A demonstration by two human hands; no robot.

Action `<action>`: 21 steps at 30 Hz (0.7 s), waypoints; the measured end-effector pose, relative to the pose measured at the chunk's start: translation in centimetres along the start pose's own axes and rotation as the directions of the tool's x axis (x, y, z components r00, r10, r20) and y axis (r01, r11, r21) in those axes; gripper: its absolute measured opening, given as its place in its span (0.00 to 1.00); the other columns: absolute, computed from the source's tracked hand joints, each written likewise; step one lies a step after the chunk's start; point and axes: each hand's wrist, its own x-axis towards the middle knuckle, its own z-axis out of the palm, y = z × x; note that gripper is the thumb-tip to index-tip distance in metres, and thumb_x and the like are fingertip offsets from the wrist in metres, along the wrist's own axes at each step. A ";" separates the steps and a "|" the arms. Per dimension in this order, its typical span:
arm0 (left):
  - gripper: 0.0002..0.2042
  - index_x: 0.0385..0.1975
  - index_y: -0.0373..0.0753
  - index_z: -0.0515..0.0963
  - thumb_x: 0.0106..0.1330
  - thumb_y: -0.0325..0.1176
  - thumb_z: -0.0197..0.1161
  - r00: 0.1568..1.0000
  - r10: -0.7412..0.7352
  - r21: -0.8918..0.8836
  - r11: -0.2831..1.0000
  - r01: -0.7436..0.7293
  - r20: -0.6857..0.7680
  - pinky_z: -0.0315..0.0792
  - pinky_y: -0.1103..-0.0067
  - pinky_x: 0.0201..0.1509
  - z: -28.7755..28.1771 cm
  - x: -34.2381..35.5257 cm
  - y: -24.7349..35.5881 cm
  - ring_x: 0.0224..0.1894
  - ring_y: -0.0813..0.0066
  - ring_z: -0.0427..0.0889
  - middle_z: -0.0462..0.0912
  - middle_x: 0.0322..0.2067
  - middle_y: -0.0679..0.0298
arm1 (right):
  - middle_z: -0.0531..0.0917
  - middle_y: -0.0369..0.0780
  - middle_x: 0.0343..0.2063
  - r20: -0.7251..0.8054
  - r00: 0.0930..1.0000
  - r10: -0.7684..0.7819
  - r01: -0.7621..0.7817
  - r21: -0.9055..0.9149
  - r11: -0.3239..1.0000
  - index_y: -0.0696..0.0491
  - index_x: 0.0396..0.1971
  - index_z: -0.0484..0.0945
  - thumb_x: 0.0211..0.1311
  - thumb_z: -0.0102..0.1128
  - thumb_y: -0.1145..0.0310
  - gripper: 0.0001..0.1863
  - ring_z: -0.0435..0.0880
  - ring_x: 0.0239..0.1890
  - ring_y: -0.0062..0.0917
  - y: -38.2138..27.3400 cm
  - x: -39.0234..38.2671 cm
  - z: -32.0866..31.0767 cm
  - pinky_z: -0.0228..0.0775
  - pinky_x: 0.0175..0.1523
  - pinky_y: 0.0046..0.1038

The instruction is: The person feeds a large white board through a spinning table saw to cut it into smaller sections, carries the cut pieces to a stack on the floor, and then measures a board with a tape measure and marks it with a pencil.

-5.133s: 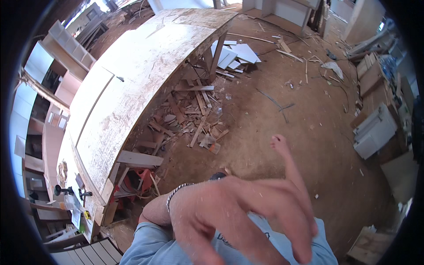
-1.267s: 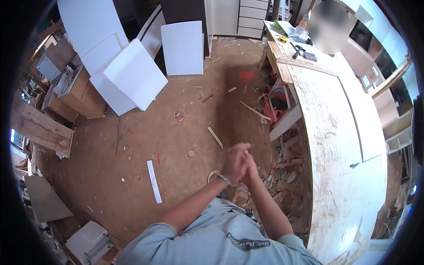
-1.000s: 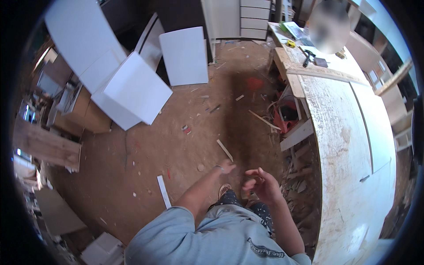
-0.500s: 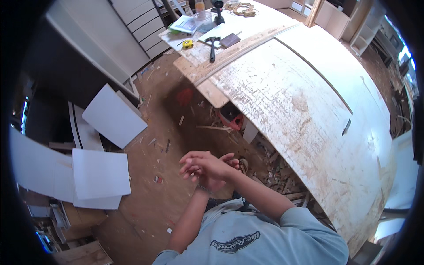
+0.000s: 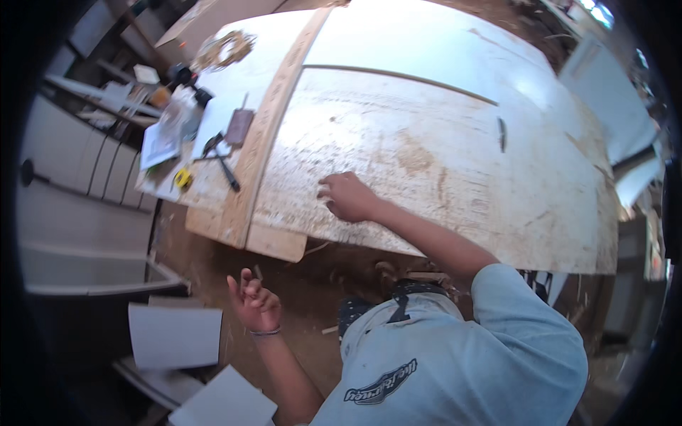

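Observation:
My right hand (image 5: 348, 195) is open, its fingers loosely bent, over the near part of the white, worn workbench top (image 5: 426, 177). My left hand (image 5: 256, 302) is off the bench's front edge, empty, fingers apart and half curled. Left of my right hand, a long wooden strip (image 5: 273, 128) crosses the top. Beside it lie a black hammer (image 5: 229, 174), a yellow tape measure (image 5: 183, 177) and a dark rectangular block (image 5: 240, 126). A small dark tool (image 5: 502, 135) lies further right.
A cord coil (image 5: 241, 46), black tools (image 5: 183, 77) and a plastic bag (image 5: 181, 106) sit at the bench's far left. Pale cabinet panels (image 5: 85, 213) stand left; white boards (image 5: 174, 334) are at lower left; more panels (image 5: 607, 99) are at right.
My view has turned right toward the bench, which now fills the middle. My hands, together half a second ago, have separated: the right reaches over the top, the left is lower left.

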 end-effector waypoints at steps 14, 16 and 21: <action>0.28 0.62 0.33 0.71 0.70 0.47 0.61 0.996 0.045 0.616 -0.788 -0.008 0.071 0.66 0.61 0.64 -15.0 40.0 -14.5 0.60 0.55 0.73 0.76 0.56 0.47 | 0.86 0.57 0.41 -0.679 0.500 0.537 -0.866 -0.381 0.325 0.56 0.39 0.87 0.59 0.61 0.56 0.19 0.87 0.46 0.47 39.9 -6.4 -51.5 0.77 0.53 0.44; 0.34 0.72 0.34 0.61 0.69 0.45 0.60 0.997 0.046 0.393 -0.919 0.019 0.059 0.47 0.55 0.78 -15.9 43.1 -15.2 0.76 0.41 0.51 0.54 0.74 0.40 | 0.86 0.54 0.41 -0.600 0.407 0.689 -0.912 -0.311 0.268 0.54 0.41 0.86 0.61 0.62 0.53 0.20 0.86 0.49 0.44 46.2 -5.5 -51.4 0.76 0.55 0.44; 0.35 0.73 0.37 0.60 0.69 0.47 0.58 0.986 0.133 0.313 -0.945 0.096 0.102 0.43 0.53 0.79 -15.9 47.0 -19.2 0.79 0.44 0.46 0.50 0.76 0.42 | 0.83 0.45 0.46 -0.249 0.041 0.968 -0.980 0.177 0.088 0.54 0.54 0.79 0.63 0.63 0.46 0.29 0.81 0.50 0.36 59.0 -10.8 -46.0 0.71 0.55 0.47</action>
